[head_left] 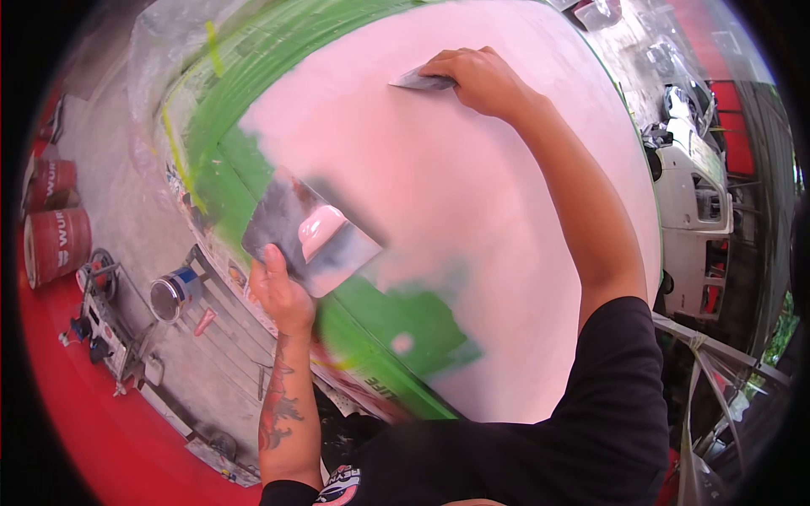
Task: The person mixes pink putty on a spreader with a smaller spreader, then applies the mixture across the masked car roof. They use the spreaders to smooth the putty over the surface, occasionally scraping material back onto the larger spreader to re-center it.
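Over pink panel (506, 211), right hand (485, 80) reaches forward, fingers bent round scraper (422, 80).

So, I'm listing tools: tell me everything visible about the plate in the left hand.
The plate is flat, squarish and looks metallic: shiny grey with smears. A glossy pale pink paste lies heaped near its middle. The left hand grips one edge, thumb on top. It is over the green and pink panel; whether it touches is unclear.
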Demonstrator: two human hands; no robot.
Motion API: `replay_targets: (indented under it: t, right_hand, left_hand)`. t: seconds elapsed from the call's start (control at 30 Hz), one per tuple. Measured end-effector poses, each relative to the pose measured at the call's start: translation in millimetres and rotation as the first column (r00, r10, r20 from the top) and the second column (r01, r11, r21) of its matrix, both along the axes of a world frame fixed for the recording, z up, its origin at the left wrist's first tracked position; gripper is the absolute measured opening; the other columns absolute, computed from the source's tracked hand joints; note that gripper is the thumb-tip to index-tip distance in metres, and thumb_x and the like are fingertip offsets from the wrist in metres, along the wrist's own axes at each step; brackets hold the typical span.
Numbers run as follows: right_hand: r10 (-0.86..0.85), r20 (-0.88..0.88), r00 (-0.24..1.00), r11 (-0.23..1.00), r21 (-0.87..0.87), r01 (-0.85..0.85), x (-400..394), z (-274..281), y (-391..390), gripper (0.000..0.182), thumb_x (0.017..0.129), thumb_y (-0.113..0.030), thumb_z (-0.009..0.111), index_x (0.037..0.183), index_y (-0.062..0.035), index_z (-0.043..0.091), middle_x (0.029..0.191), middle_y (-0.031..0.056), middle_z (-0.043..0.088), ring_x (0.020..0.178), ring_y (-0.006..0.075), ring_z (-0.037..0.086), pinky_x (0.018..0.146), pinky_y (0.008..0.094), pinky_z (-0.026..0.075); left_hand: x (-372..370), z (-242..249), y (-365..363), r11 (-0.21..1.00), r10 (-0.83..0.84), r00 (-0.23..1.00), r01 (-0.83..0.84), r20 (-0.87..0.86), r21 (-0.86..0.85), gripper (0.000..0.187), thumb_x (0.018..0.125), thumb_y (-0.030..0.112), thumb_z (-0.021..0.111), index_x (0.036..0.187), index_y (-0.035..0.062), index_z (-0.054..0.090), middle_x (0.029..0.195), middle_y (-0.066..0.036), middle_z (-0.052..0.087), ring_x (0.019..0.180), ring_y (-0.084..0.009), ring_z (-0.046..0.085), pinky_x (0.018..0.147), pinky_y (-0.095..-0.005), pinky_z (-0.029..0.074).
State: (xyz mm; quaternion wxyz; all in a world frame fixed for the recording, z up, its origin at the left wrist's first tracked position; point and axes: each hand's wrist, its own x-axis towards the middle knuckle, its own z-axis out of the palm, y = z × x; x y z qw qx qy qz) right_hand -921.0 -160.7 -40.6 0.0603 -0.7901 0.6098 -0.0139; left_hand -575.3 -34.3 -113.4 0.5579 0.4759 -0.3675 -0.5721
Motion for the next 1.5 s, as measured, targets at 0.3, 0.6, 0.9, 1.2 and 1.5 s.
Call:
replay_targets:
  t: [0.3,0.6,0.9,1.2,1.5]
  right_hand:
    - [-0.03,0.047,0.998,1.0,0.009,0.03,-8,7,58,0.051,0.071,0.014,0.048,0.109,-0.0118,0.068,0.115,0.0005,0.066,0.11,0.0201,0.057,0.092,0.0366,0.041]
    - [-0.061,0.017,0.998,0.997,0.049,0.06,-9,22,116,0.047,0.073,0.012,0.051,0.108,-0.0146,0.068,0.113,-0.0022,0.067,0.107,0.0186,0.059,0.087,0.0352,0.041]
    - [-0.14,0.029,0.99,0.98,0.146,0.135,-5,32,171,0.057,0.067,0.016,0.053,0.114,-0.0149,0.066,0.12,-0.0014,0.064,0.114,0.0197,0.056,0.092,0.0359,0.04]
    - [-0.173,0.027,0.984,0.969,0.182,0.166,-1,38,215,0.062,0.066,0.016,0.054,0.118,-0.0161,0.063,0.125,-0.001,0.061,0.118,0.0204,0.054,0.095,0.0368,0.039]
    - [-0.157,-0.104,0.982,0.915,0.359,0.184,2,76,236,0.054,0.069,0.011,0.057,0.115,-0.0161,0.065,0.12,-0.0014,0.063,0.112,0.019,0.057,0.091,0.0363,0.04]
  left_hand:
    - [-3,5,-1,1.0,-0.015,0.994,0.017,-0.108,0.019,0.043,0.101,0.032,0.048,0.119,-0.0066,0.054,0.113,-0.012,0.06,0.101,-0.0181,0.056,0.088,-0.0301,0.045]
    - [0,1,-2,0.999,-0.028,0.993,0.031,-0.118,0.017,0.043,0.1,0.032,0.048,0.119,-0.0064,0.054,0.112,-0.012,0.06,0.1,-0.019,0.057,0.086,-0.0306,0.047]
    - [-1,1,-3,1.0,-0.025,0.995,0.027,-0.098,0.016,0.045,0.1,0.032,0.048,0.122,-0.0069,0.053,0.116,-0.014,0.059,0.103,-0.0215,0.058,0.088,-0.0323,0.048]
    - [2,-4,-4,0.999,-0.044,0.991,0.045,-0.127,0.005,0.044,0.101,0.03,0.047,0.124,-0.0068,0.051,0.118,-0.014,0.058,0.105,-0.0225,0.058,0.089,-0.0339,0.049]
    - [0,-1,-2,0.999,-0.036,0.991,0.039,-0.127,0.021,0.044,0.1,0.031,0.047,0.122,-0.0067,0.053,0.116,-0.014,0.059,0.103,-0.0207,0.057,0.09,-0.0325,0.046]
